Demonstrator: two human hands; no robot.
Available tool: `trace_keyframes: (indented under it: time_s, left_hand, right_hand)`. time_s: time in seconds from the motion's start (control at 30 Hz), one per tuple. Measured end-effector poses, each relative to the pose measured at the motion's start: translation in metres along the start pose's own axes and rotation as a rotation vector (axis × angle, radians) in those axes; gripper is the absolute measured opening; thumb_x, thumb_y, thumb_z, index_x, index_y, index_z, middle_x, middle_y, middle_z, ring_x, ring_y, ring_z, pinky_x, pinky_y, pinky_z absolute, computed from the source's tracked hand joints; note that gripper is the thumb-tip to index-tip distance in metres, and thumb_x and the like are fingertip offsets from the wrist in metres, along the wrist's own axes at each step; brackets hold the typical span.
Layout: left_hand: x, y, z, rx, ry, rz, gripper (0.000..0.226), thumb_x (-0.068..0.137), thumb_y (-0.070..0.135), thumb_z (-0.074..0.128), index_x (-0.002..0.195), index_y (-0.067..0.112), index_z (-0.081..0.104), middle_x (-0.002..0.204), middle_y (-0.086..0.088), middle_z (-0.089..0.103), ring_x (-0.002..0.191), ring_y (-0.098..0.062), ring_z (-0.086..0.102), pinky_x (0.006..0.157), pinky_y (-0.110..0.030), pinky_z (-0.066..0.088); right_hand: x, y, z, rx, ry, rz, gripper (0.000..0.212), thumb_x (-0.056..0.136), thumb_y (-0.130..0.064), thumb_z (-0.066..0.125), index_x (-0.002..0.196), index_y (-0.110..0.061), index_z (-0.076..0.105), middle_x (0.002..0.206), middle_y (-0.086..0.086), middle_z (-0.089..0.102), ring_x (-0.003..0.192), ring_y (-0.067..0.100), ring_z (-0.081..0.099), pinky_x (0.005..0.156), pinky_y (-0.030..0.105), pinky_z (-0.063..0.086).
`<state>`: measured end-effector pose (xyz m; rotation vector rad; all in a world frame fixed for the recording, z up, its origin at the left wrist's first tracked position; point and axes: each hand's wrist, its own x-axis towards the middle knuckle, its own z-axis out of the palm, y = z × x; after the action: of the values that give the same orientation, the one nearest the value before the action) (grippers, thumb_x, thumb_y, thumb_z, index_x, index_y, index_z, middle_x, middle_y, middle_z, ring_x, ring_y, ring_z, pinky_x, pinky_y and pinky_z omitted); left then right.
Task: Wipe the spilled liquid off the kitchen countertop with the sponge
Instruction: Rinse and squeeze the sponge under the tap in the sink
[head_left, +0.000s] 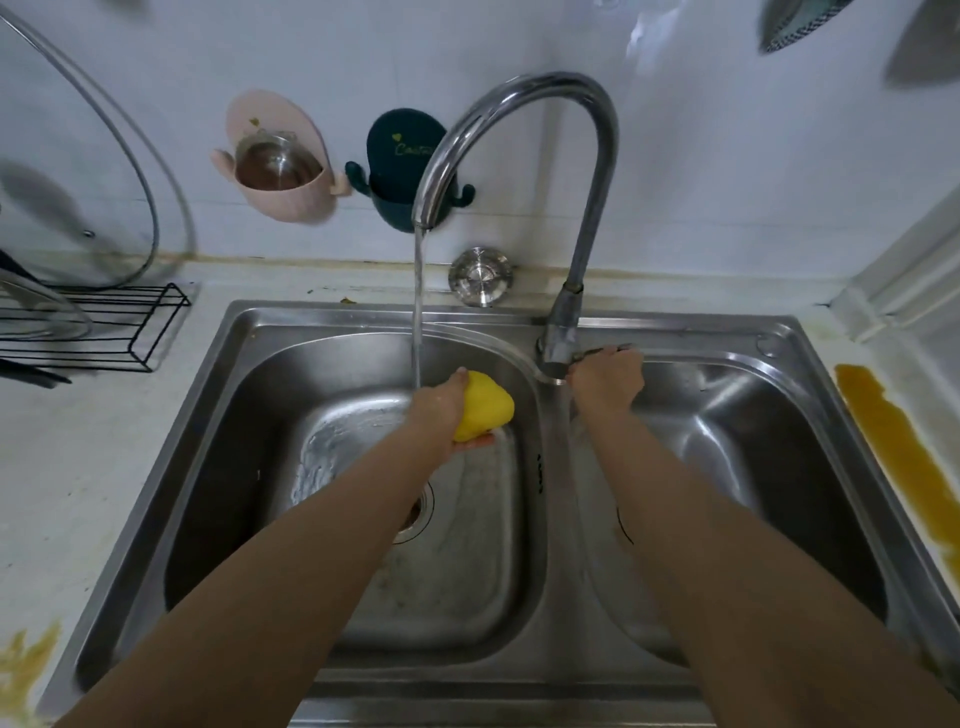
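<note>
Water runs from the tap into the steel sink, where the left hand squeezes the yellow sponge beside the stream. The right hand grasps the tap's lever. On the pale countertop, spilled liquid streaks at three o'clock of the sink, more at eight o'clock.
</note>
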<state>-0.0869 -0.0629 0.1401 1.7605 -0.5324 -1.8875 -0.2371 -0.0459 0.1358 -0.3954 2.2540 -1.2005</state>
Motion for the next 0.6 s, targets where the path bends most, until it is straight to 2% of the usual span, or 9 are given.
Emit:
trace_keyframes:
  time_s: [0.1, 0.23, 0.3, 0.37, 0.4, 0.43, 0.5, 0.53, 0.6]
  left_hand:
    - [0.001, 0.001, -0.008, 0.009, 0.037, 0.007, 0.059, 0.091, 0.035, 0.06, 0.139, 0.011, 0.036, 0.14, -0.018, 0.04, 0.114, -0.043, 0.053, 0.073, -0.051, 0.052]
    - [-0.001, 0.0, -0.014, -0.012, 0.045, 0.016, 0.058, 0.091, 0.038, 0.058, 0.139, 0.01, 0.038, 0.138, -0.018, 0.044, 0.111, -0.042, 0.056, 0.067, -0.049, 0.055]
    - [-0.001, -0.001, -0.015, -0.008, 0.065, 0.059, 0.062, 0.09, 0.04, 0.059, 0.139, 0.009, 0.038, 0.138, -0.018, 0.044, 0.111, -0.043, 0.056, 0.066, -0.05, 0.056]
    - [-0.001, -0.002, -0.015, 0.067, 0.079, 0.114, 0.063, 0.089, 0.043, 0.059, 0.137, 0.007, 0.04, 0.138, -0.016, 0.043, 0.112, -0.043, 0.055, 0.067, -0.051, 0.057]
    - [0.0, -0.004, -0.015, 0.1, 0.067, 0.142, 0.061, 0.09, 0.043, 0.057, 0.136, 0.006, 0.042, 0.136, -0.016, 0.045, 0.112, -0.043, 0.055, 0.068, -0.05, 0.056]
    - [0.0, -0.005, -0.014, 0.127, 0.058, 0.164, 0.058, 0.091, 0.044, 0.055, 0.133, 0.005, 0.045, 0.132, -0.016, 0.047, 0.11, -0.042, 0.056, 0.069, -0.049, 0.056]
    - [0.005, -0.008, -0.015, 0.176, 0.031, 0.188, 0.056, 0.092, 0.048, 0.052, 0.124, 0.002, 0.052, 0.125, -0.017, 0.054, 0.107, -0.04, 0.059, 0.073, -0.052, 0.056]
    - [0.008, -0.01, -0.015, 0.186, 0.005, 0.182, 0.057, 0.092, 0.049, 0.049, 0.124, 0.001, 0.054, 0.125, -0.019, 0.057, 0.106, -0.04, 0.06, 0.077, -0.053, 0.055]
    - [0.004, -0.011, -0.016, 0.192, -0.004, 0.161, 0.057, 0.097, 0.049, 0.039, 0.128, 0.003, 0.052, 0.126, -0.021, 0.056, 0.109, -0.04, 0.058, 0.079, -0.049, 0.055]
  right_hand:
    - [0.007, -0.009, 0.002, -0.002, -0.097, -0.007, 0.035, 0.095, -0.01, 0.033, 0.124, 0.008, 0.042, 0.129, 0.023, 0.05, 0.117, 0.036, 0.05, 0.099, 0.039, 0.043]
    - [-0.01, -0.007, 0.009, 0.037, -0.018, 0.049, 0.038, 0.096, -0.022, 0.041, 0.126, 0.001, 0.041, 0.125, 0.022, 0.054, 0.114, 0.037, 0.054, 0.095, 0.041, 0.044]
    - [-0.029, 0.001, 0.024, 0.115, -0.17, 0.089, 0.064, 0.087, -0.041, 0.051, 0.136, -0.006, 0.03, 0.127, 0.02, 0.053, 0.113, 0.039, 0.055, 0.095, 0.046, 0.046]
    - [-0.047, 0.006, 0.036, 0.21, -0.302, 0.174, 0.096, 0.073, -0.054, 0.059, 0.144, -0.019, 0.004, 0.132, 0.017, 0.048, 0.111, 0.038, 0.057, 0.092, 0.053, 0.048]
    - [-0.052, 0.007, 0.041, 0.222, -0.33, 0.2, 0.104, 0.072, -0.055, 0.062, 0.144, -0.022, -0.004, 0.134, 0.014, 0.046, 0.112, 0.038, 0.056, 0.091, 0.054, 0.048]
    - [-0.056, 0.008, 0.044, 0.202, -0.38, 0.203, 0.105, 0.073, -0.055, 0.063, 0.145, -0.019, -0.004, 0.134, 0.011, 0.044, 0.113, 0.036, 0.055, 0.089, 0.054, 0.049]
    - [-0.064, 0.011, 0.054, 0.076, -0.591, 0.168, 0.094, 0.068, -0.064, 0.06, 0.14, -0.014, 0.026, 0.13, 0.007, 0.048, 0.11, 0.033, 0.056, 0.087, 0.052, 0.051]
    - [-0.069, 0.014, 0.058, 0.022, -0.69, 0.143, 0.086, 0.062, -0.068, 0.057, 0.13, -0.016, 0.043, 0.127, 0.008, 0.053, 0.106, 0.031, 0.058, 0.087, 0.052, 0.051]
    - [-0.073, 0.019, 0.064, -0.04, -0.747, 0.089, 0.065, 0.069, -0.063, 0.054, 0.115, -0.016, 0.059, 0.117, 0.013, 0.061, 0.101, 0.031, 0.06, 0.092, 0.049, 0.049]
